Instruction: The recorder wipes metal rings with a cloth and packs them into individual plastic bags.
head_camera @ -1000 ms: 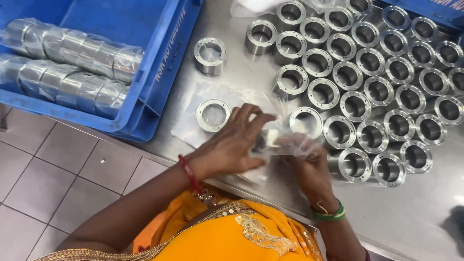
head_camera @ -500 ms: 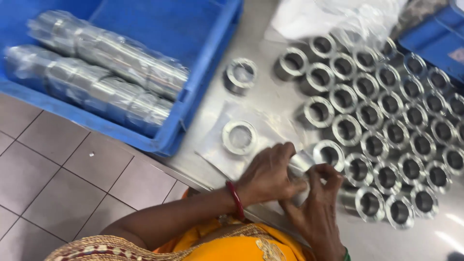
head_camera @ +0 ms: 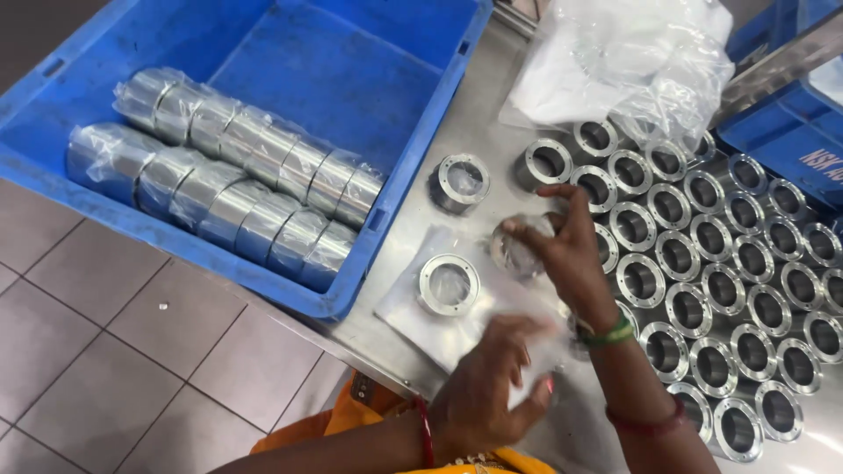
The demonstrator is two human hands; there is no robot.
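Observation:
My right hand (head_camera: 571, 250), with a green bangle at the wrist, is shut on a shiny metal ring (head_camera: 516, 253) and holds it just above the steel table (head_camera: 413, 237). My left hand (head_camera: 487, 391), with a red bangle, grips a small clear plastic bag (head_camera: 536, 351) near the table's front edge; the bag is blurred. Another metal ring (head_camera: 448, 283) lies flat on a clear plastic sheet (head_camera: 404, 307) to the left of both hands. A further ring (head_camera: 459, 183) stands alone behind it.
A blue crate (head_camera: 290, 53) at the left holds two rows of plastic-wrapped metal rings (head_camera: 237, 189). Several bare rings (head_camera: 720, 254) stand in rows at the right. A heap of clear bags (head_camera: 632, 61) lies at the back, and a second blue crate (head_camera: 781, 132) sits at the back right.
My hands have parted: the right one lifted a ring away toward the back, and the left one stayed low with the plastic bag. The camera view shifted left.

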